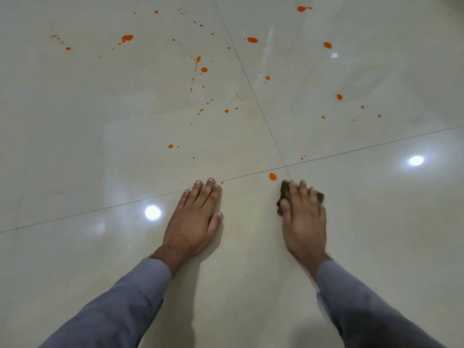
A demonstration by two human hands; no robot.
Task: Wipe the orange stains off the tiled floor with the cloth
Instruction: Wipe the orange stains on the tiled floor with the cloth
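Observation:
The glossy cream tiled floor (100, 121) carries several orange stains, most of them scattered far ahead, such as a large blot (127, 37). The nearest orange stain (272, 176) lies just left of a dark cloth (284, 189). My right hand (302, 217) presses flat on that cloth with straight fingers and covers most of it. My left hand (194, 217) rests flat on the floor to the left, fingertips at a grout line, a tiny orange speck (222, 183) beside them.
Dark grout lines cross at a joint (286, 166) just beyond the cloth. Ceiling lights glare off the tiles as a left glare (152, 212) and a right glare (415, 160). My grey sleeves (120, 305) reach in from the bottom edge.

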